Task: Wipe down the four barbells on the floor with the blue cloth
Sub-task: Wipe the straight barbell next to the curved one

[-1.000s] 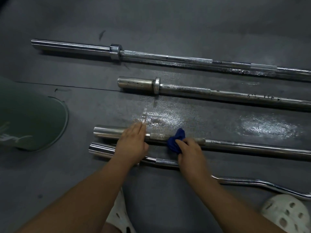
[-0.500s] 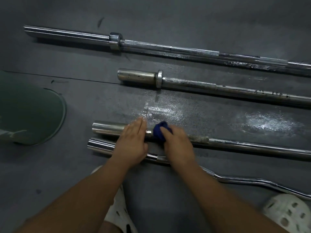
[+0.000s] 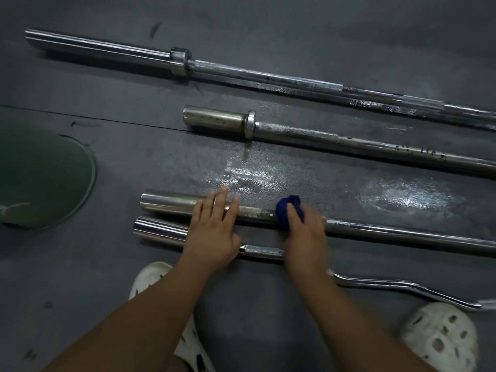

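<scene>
Four steel barbells lie side by side on the dark rubber floor. The farthest is a long barbell (image 3: 268, 76), then a shorter straight barbell (image 3: 322, 138), then a third barbell (image 3: 402, 233), and nearest a curl bar (image 3: 402, 287) with a bent shaft. My left hand (image 3: 213, 232) lies flat with straight fingers across the sleeves of the third barbell and the curl bar. My right hand (image 3: 303, 232) grips the bunched blue cloth (image 3: 287, 208) and holds it against the rusty part of the third barbell's shaft, just right of my left hand.
A green round plate (image 3: 40, 178) lies on the floor at the left. Wet patches (image 3: 397, 197) shine on the floor between the second and third barbells. My white perforated shoes (image 3: 442, 342) stand at the bottom, one under my left arm.
My right hand slid the cloth left along the third barbell towards my left hand, then back to the right. My left hand stayed on the sleeves.
</scene>
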{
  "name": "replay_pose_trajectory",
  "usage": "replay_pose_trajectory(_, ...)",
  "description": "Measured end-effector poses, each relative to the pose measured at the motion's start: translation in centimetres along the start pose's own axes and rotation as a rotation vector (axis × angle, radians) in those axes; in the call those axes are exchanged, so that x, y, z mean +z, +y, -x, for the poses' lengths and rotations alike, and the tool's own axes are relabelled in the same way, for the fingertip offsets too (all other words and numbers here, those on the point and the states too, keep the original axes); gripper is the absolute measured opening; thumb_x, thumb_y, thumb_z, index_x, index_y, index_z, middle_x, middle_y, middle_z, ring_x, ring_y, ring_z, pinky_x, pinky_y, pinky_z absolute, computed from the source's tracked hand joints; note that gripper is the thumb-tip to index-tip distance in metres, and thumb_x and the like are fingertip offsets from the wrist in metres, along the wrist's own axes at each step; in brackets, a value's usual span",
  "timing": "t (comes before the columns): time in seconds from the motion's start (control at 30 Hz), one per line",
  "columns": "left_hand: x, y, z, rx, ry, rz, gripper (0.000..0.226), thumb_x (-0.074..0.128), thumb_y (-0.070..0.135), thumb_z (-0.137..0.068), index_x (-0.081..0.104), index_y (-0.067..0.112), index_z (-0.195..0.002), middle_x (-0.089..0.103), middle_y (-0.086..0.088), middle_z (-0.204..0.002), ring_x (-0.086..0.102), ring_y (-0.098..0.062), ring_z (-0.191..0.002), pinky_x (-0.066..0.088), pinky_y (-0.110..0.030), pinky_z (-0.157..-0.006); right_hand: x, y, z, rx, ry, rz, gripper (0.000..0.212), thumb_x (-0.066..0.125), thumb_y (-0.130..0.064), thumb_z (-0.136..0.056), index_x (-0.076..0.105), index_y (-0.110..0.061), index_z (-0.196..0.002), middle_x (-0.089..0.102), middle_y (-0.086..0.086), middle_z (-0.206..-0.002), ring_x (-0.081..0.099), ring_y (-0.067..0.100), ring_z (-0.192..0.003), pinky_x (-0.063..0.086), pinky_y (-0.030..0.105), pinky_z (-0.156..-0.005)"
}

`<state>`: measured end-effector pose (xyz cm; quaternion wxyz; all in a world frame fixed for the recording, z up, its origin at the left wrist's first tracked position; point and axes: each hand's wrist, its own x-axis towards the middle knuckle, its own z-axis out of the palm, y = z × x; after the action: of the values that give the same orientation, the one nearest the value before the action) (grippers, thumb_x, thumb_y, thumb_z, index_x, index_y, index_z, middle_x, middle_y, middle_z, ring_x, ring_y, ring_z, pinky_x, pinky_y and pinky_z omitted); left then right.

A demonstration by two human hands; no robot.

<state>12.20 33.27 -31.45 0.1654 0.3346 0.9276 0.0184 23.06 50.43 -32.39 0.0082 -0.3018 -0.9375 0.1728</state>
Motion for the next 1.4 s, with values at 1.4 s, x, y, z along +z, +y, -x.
replay_pose_trajectory(1.4, 1.1, 4.5, -0.5, 0.077, 0.017, 0.02, 0.079, 0.039, 0.036, -0.074, 0.042, 0.009, -0.148, 0.037, -0.016, -0.155, 0.035, -0.036, -0.142, 0.028, -0.052, -0.116, -1.0, -0.7, -0.3, 0.01, -0.026, -0.155, 0.066, 0.06, -0.007, -0.076, 0.049, -0.022, -0.14, 0.045, 0.01, -0.117, 0.043, 0.028, -0.103, 0.045, 0.037, -0.084)
